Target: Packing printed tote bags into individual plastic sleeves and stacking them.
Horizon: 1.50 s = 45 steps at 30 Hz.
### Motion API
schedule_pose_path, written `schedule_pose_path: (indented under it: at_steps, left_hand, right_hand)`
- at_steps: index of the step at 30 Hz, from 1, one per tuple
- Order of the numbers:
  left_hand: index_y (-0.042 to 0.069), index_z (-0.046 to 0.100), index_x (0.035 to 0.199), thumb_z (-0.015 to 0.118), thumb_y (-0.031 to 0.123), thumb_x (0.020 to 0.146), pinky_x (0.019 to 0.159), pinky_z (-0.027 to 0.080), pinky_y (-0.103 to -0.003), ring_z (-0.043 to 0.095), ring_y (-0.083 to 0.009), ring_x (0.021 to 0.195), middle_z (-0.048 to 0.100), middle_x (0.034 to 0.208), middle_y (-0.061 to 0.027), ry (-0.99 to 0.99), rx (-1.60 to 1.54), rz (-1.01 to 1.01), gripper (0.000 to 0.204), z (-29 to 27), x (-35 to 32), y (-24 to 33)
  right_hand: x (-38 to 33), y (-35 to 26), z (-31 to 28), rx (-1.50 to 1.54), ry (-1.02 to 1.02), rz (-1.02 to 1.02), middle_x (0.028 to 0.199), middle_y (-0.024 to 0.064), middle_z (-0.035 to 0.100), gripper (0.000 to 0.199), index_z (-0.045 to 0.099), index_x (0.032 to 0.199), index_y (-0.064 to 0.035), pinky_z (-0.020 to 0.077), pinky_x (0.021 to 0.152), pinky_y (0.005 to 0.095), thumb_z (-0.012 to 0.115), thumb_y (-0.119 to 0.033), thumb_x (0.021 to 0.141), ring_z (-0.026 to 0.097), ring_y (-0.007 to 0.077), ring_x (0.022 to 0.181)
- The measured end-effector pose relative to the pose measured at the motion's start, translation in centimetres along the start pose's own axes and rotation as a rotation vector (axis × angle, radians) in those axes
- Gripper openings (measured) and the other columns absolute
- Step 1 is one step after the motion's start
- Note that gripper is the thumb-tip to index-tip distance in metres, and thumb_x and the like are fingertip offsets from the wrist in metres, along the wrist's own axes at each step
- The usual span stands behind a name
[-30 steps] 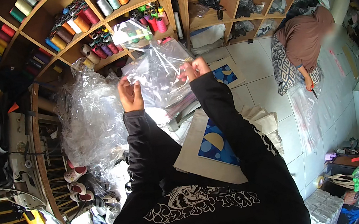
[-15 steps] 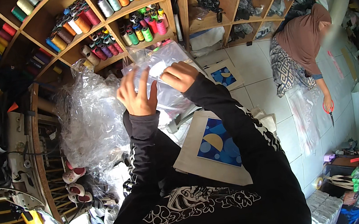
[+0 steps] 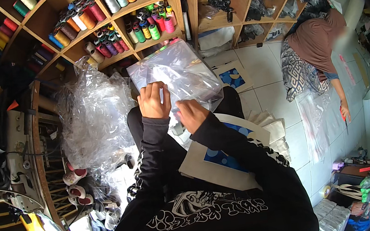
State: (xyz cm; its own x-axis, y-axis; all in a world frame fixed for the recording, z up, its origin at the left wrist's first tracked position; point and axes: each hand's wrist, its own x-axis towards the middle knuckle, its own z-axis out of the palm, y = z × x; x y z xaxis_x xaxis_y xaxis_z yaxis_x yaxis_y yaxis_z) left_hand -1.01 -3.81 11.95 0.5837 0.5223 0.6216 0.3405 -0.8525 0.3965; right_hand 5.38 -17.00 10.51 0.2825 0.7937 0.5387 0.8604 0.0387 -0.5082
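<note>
Clear plastic bag (image 3: 183, 71), held up in front of the person's chest, below the wooden shelves (image 3: 190, 15) of coloured thread spools (image 3: 133, 14). At far left, a sewing machine (image 3: 9, 159) on its stand; beside it, a heap of crumpled clear plastic (image 3: 93, 119). Left hand (image 3: 154, 102), fingers curled closed over the bag's near edge. Right hand (image 3: 192, 113), just beside the left, closed on the same edge lower down. Under the forearms, a cream tote bag with a blue print (image 3: 221, 157) on the lap. At right, another person (image 3: 315, 47) bent over plastic sheets (image 3: 315, 116) on the tiled floor (image 3: 263, 69).
</note>
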Motion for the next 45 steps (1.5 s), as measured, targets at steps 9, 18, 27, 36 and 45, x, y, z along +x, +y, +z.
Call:
schedule_pose_path:
  at_steps: [9, 18, 27, 36, 45]
  left_hand:
    - [-0.001, 0.052, 0.086, 0.052, 0.000, 0.080, 0.079, 0.041, -0.035, 0.052, -0.0317, 0.088, 0.055, 0.097, -0.0147, -0.079, -0.304, 0.077, 0.005, 0.0, -0.2, 0.0]
    - [-0.003, 0.049, 0.093, 0.050, 0.001, 0.082, 0.070, 0.044, -0.037, 0.058, -0.0336, 0.082, 0.059, 0.094, -0.0163, -0.112, -0.429, 0.039, 0.012, 0.6, -0.2, -1.3]
    - [-0.001, 0.052, 0.096, 0.047, 0.004, 0.084, 0.079, 0.040, -0.037, 0.057, -0.0319, 0.085, 0.060, 0.094, -0.0151, -0.185, -0.342, 0.119, 0.013, -1.3, 1.0, -2.4]
    - [0.008, 0.059, 0.096, 0.067, 0.031, 0.073, 0.080, 0.040, -0.037, 0.059, -0.0260, 0.086, 0.061, 0.096, -0.0078, -0.132, -0.001, 0.170, 0.034, -3.5, 2.1, -0.2]
    - [0.009, 0.059, 0.089, 0.056, 0.007, 0.078, 0.089, 0.038, -0.040, 0.059, -0.0227, 0.084, 0.062, 0.090, -0.0048, -0.165, 0.003, 0.300, 0.012, -2.8, 2.3, -0.2]
  right_hand:
    - [3.2, 7.7, 2.9, -0.214, -0.005, -0.098, 0.137, 0.0201, 0.033, 0.056, 0.033, 0.133, -0.0008, 0.0354, 0.099, 0.0409, 0.049, 0.002, 0.079, 0.038, 0.0403, 0.120]
    - [5.7, 4.6, 1.7, -0.220, -0.579, 0.411, 0.128, 0.0147, 0.042, 0.066, 0.029, 0.139, -0.0255, 0.0393, 0.087, 0.0394, 0.058, -0.036, 0.081, 0.039, 0.0322, 0.117]
    - [4.1, 8.7, 6.2, -0.306, -0.117, -0.256, 0.111, 0.0158, 0.054, 0.041, 0.059, 0.108, -0.0082, 0.0325, 0.095, 0.0456, 0.063, -0.034, 0.076, 0.040, 0.0321, 0.117]
    - [5.8, 4.9, 5.3, -0.341, 0.036, -0.164, 0.140, 0.0156, 0.028, 0.058, 0.057, 0.113, -0.0130, 0.0058, 0.101, 0.0646, 0.069, -0.037, 0.062, 0.015, 0.0363, 0.133]
    - [6.9, 6.3, 8.1, -0.588, 0.005, -0.101, 0.147, 0.0152, 0.015, 0.068, 0.044, 0.129, -0.0142, 0.0144, 0.104, 0.0576, 0.064, -0.038, 0.068, 0.011, 0.0322, 0.136]
